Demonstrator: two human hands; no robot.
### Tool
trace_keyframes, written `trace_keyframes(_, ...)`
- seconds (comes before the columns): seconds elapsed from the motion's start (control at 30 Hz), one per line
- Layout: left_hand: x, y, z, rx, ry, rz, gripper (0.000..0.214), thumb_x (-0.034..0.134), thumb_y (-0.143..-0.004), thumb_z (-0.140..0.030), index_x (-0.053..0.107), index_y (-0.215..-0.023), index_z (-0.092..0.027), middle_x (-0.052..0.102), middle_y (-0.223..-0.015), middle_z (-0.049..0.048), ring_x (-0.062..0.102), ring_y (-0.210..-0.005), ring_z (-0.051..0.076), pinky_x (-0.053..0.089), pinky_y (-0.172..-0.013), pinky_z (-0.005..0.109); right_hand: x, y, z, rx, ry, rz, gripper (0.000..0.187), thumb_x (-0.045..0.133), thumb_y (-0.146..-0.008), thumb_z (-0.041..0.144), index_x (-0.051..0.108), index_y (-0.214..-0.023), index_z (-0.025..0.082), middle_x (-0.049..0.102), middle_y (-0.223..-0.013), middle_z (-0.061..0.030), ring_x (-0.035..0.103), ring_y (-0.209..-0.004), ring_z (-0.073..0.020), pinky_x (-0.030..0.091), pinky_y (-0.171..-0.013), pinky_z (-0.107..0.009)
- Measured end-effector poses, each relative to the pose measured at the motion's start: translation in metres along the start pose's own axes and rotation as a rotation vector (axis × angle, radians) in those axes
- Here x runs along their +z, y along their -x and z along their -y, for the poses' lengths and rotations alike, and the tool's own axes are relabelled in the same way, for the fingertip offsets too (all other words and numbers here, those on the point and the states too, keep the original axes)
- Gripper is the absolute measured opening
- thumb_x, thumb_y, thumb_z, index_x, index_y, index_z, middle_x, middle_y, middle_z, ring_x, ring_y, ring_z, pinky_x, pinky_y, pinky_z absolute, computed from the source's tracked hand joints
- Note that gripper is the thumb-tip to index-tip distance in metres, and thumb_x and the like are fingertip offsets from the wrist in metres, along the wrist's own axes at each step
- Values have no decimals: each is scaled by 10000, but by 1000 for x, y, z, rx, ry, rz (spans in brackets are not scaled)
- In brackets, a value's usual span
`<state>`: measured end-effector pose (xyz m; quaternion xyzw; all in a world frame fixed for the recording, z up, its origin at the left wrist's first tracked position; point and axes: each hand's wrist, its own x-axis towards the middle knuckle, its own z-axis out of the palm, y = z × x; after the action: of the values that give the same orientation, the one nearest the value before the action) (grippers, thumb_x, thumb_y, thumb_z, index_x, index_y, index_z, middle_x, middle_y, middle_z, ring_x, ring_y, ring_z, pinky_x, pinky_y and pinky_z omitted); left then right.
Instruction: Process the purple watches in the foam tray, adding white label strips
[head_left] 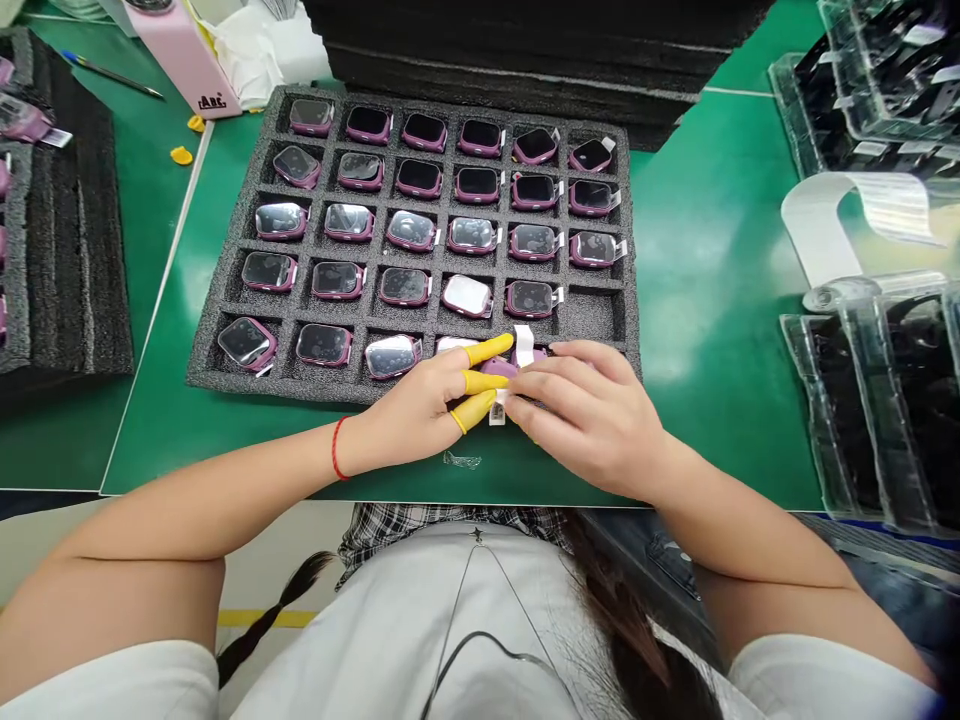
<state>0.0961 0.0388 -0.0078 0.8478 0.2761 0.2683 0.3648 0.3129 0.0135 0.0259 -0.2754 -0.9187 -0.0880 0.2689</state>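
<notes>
My left hand (431, 395), with yellow finger cots on several fingers, pinches a purple smartwatch (498, 369) over the front edge of the foam tray. My right hand (600, 415) closes on the same watch from the other side and covers most of it. A white label strip (523, 344) stands up from the watch between the hands. Another small printed tag (496, 413) hangs under the fingertips. Around them, the grey foam tray (201, 340) holds rows of purple watches, screens up, many with white tabs. One pocket (592, 316) beside my right hand holds no watch.
Stacked black foam trays (517, 60) stand behind the tray, and another foam stack (75, 260) at left. A pink bottle (184, 55), a pen (112, 75) and loose yellow cots (181, 155) lie at upper left. Clear plastic trays (874, 400) and a label roll (817, 230) are at right.
</notes>
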Motion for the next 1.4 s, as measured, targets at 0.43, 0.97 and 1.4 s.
trace_keyframes(0.43, -9, 1, 0, -47, -25, 106, 218, 629, -905, -244, 685, -1110, -198, 568, -1392, 118, 568, -1273, 233, 521, -984, 338, 8, 4, -7, 1033, -1105, 28, 141, 724, -805, 271, 651, -700, 212, 573, -919, -14, 562, -888, -155, 437, -837, -340)
trace_keyframes(0.97, 10, 13, 6, 40, -317, -103, 764, 793, -780, -341, 367, -1394, -181, 630, -1191, 114, 564, -1019, 230, 495, -896, 392, 19, -4, 11, 1065, -869, 179, 138, 665, -776, 191, 670, -639, 211, 595, -927, -37, 471, -990, -214, 365, -923, -410)
trace_keyframes(1.4, 10, 13, 8, 31, -278, -86, 810, 781, -792, -346, 309, -1439, -225, 620, -1190, 92, 567, -1049, 233, 459, -931, 404, 20, -3, 8, 985, -832, 217, 134, 664, -781, 170, 663, -651, 202, 604, -904, -34, 482, -968, -207, 357, -946, -416)
